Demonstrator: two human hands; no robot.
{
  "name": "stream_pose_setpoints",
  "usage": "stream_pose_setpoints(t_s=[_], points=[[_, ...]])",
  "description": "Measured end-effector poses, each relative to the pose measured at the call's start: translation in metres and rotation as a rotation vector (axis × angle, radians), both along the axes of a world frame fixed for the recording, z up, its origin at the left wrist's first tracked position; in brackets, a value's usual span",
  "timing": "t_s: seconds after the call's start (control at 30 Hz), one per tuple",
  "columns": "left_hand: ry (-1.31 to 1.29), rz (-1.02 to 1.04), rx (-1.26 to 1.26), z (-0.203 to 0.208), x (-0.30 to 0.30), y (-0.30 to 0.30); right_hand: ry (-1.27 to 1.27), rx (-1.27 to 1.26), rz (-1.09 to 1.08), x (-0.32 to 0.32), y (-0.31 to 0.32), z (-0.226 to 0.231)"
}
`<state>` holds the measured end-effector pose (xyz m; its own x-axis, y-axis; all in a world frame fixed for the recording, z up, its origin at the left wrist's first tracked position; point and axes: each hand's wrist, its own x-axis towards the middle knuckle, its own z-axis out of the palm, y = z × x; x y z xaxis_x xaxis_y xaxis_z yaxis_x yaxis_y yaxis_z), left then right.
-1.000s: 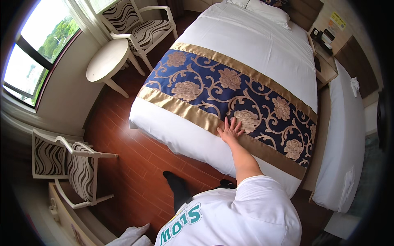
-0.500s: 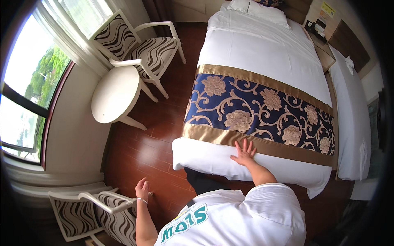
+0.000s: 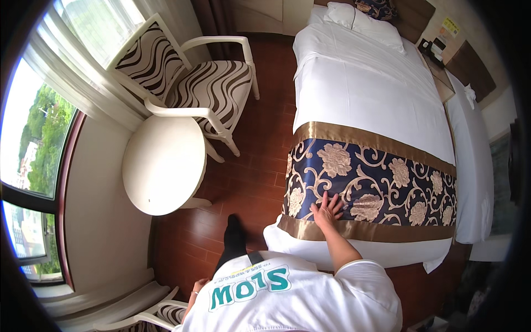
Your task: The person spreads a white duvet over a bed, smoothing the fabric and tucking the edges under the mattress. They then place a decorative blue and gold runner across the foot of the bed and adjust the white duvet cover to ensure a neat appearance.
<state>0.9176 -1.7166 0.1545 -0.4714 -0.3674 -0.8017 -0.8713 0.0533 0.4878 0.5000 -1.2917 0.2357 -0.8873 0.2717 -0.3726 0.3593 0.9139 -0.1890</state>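
My right hand (image 3: 328, 212) rests with fingers spread on the dark blue bed runner (image 3: 406, 172), which has beige flowers, scrolls and gold bands. The runner lies across the foot of a bed with a white sheet (image 3: 381, 91). My left hand (image 3: 199, 284) hangs low beside my white shirt, near a striped armchair. The shirt partly covers that hand, and its fingers are too hidden to read.
A round white table (image 3: 164, 166) stands left of the bed, below the window. Behind it is a white armchair (image 3: 207, 88) with wavy stripes. Another chair (image 3: 160, 315) is at lower left. Red-brown floor (image 3: 260, 177) runs between table and bed.
I have moved forward along the bed's left side, and the table appears nearer. My right hand has shifted from the runner's front edge onto its flowered part. My left hand has drawn back toward my body.
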Motion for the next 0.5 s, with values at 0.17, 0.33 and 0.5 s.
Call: stream_pose_setpoints(t_s=[0.17,0.33,0.5], points=[[0.204,-0.425,-0.234,0.08,-0.278,-0.056,0.084,0.0,0.096,-0.042,-0.06,-0.008],[0.492,-0.618,-0.021,0.127,-0.517,-0.044,0.236,0.021,0.031,-0.122,-0.069,0.009],[0.634,-0.673,0.179,0.111,-0.679,-0.001,0.31,0.133,-0.025,-0.233,-0.029,0.019]])
